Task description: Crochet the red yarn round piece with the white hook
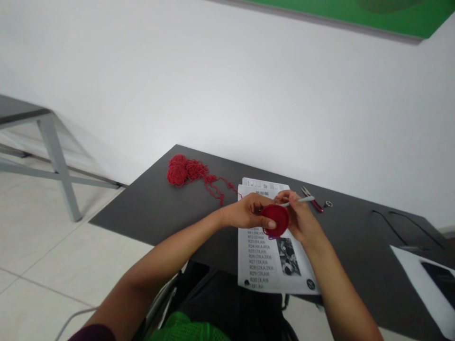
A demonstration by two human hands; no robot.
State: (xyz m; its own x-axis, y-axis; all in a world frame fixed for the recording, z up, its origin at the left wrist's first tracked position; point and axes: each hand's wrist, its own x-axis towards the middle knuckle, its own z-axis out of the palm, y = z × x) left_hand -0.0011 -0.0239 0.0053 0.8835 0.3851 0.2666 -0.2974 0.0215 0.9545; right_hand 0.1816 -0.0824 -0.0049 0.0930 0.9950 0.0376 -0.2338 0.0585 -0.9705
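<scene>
A round red crochet piece [278, 220] is pinched in my left hand [250, 211], its thumb lying across the front. A bit of blue shows at the lower edge of the piece. My right hand [297, 215] is closed on a pale crochet hook [304, 199], whose tip end meets the top edge of the red piece. Red yarn [213, 182] trails leftward over the table to a loose ball of red yarn [178, 169]. Under both hands lies a printed pattern sheet [259, 265] with rows of text and a dark photo.
Small red-handled snips [313, 201] and a small metal ring-like item [328, 204] lie right of the sheet on the dark table [142, 208]. Glasses [401, 227] rest farther right, near a white paper [415, 274] with a dark device [441, 279]. A wall rises behind.
</scene>
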